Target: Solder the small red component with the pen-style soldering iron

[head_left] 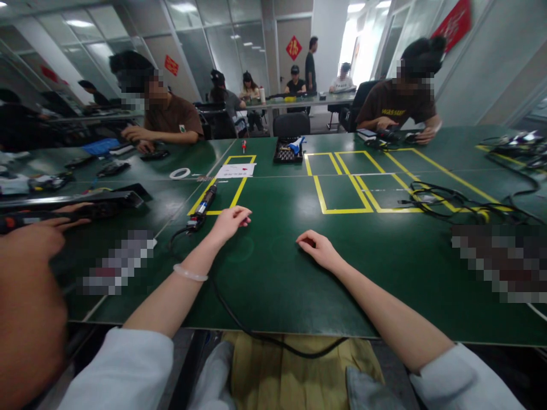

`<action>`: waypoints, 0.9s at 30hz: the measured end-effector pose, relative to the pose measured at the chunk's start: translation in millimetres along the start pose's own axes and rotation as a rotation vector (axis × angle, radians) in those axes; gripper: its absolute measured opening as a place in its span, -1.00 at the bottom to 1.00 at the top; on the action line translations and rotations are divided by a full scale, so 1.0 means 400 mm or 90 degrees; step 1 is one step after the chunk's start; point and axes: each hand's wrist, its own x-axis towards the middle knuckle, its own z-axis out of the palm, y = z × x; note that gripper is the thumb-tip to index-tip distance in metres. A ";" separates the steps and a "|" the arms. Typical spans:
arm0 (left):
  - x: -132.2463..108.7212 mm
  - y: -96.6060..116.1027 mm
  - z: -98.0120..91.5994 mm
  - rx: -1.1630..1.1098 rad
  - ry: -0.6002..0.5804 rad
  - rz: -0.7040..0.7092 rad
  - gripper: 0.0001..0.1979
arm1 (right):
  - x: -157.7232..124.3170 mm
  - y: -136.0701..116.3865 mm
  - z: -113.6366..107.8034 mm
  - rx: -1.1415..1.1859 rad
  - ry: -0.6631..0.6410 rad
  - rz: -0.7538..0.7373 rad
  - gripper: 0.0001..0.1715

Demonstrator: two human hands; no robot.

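Observation:
My left hand rests on the green table, fingers loosely curled and closed with nothing visible in them. To its right, my right hand also lies on the table, thumb and fingertips drawn together around a small empty gap. Just left of my left hand is a black electric screwdriver, lying over a yellow tape outline. From its end a black cable appears to pass under my left forearm and hang over the near edge. Beyond it lies a white paper sheet with small red marks or pieces.
A black tray holding a blue-and-white item and a red screwdriver stand farther back. Tangled black cables lie at right, a white ring at left. Another person's arm reaches in from the left; co-workers sit opposite.

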 end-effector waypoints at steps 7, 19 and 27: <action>-0.079 0.098 0.215 -0.218 -0.324 0.083 -0.41 | -0.004 -0.004 0.010 0.122 -0.084 -0.016 -0.62; -0.086 0.052 0.252 -0.266 -0.344 0.043 -0.57 | -0.006 -0.014 0.013 0.022 -0.038 -0.036 -0.84; -0.090 0.045 0.257 -0.244 -0.343 0.063 -0.60 | -0.006 -0.013 0.013 -0.002 -0.030 -0.046 -0.85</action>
